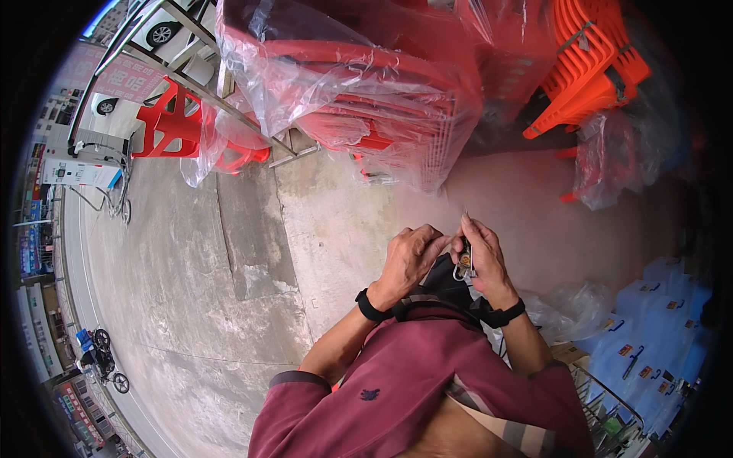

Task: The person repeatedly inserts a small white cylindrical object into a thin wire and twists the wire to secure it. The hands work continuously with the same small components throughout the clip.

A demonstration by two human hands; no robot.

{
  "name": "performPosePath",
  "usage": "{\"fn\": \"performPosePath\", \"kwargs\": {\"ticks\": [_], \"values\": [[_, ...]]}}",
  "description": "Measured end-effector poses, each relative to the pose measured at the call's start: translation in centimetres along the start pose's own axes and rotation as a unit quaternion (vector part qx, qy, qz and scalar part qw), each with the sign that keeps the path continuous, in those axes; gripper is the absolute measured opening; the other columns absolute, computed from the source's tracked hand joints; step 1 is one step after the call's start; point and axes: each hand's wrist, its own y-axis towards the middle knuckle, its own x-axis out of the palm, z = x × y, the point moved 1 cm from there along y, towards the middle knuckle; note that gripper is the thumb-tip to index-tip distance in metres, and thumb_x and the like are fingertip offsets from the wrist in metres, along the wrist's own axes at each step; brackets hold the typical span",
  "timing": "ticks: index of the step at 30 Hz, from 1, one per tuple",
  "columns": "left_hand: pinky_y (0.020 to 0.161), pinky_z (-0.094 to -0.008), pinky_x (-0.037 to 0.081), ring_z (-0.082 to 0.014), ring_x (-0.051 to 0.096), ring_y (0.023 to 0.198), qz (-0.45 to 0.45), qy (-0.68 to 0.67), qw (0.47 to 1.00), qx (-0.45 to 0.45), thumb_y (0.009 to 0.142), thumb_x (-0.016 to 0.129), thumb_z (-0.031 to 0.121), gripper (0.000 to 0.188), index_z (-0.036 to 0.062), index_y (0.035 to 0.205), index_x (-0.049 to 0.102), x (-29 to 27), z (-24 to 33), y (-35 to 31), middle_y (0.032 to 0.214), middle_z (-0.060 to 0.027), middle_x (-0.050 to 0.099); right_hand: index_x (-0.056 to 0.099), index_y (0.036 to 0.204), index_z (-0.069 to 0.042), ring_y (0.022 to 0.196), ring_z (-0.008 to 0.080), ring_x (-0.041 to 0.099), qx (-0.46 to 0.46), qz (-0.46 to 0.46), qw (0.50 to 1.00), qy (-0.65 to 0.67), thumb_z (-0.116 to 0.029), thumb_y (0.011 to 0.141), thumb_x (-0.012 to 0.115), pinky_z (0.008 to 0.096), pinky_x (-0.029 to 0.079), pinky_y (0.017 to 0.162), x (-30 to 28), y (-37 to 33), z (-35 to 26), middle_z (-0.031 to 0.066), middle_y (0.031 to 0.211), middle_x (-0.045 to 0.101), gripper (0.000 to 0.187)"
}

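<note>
In front of my waist, both hands are raised close together. My right hand (486, 256) is closed around a small metal bunch like a key ring (463, 269), with a silver wire clip hanging below the fingers. A thin pointed tip sticks up past the fingertips of that hand. Just to the left, my left hand (416, 256) has its fingers curled and its thumb and forefinger pinched toward the right hand. Whatever it pinches is too small to make out. Dark wristbands circle both wrists.
Plastic-wrapped stacks of red chairs (382, 99) stand ahead. Orange stacked chairs (584, 65) are at far right, and a red stool (169, 122) at far left beside a metal frame. Blue plastic boxes (649, 336) lie at right. A motorbike (103, 359) stands by the road.
</note>
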Motion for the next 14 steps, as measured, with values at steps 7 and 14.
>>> {"fn": "performPosePath", "kwargs": {"ticks": [7,14], "values": [[0.065,-0.0316,0.050,-0.0129,0.060,0.071,0.030,-0.184,0.982,-0.022,0.103,0.070,0.005,0.009,-0.0032,0.106,0.072,-3.0,0.8,-0.4,0.078,-0.0065,0.064,0.064,0.104,-0.007,0.069,0.0147,0.062,-0.069,0.006,0.997,0.028,-0.038,0.115,0.053,0.0290,0.051,0.061,3.0,-1.2,-2.3,0.0032,0.081,0.064,0.034],[0.066,-0.0280,0.053,-0.0103,0.063,0.066,-0.139,-0.238,0.956,-0.103,0.109,0.068,0.026,0.029,-0.0011,0.108,0.078,-1.3,1.2,-0.3,0.073,-0.0053,0.069,0.065,0.109,-0.007,0.079,0.0166,0.067,-0.116,0.086,0.987,0.073,-0.032,0.113,0.057,0.0301,0.055,0.066,0.0,-2.4,-1.9,0.0044,0.091,0.067,0.026]]}}
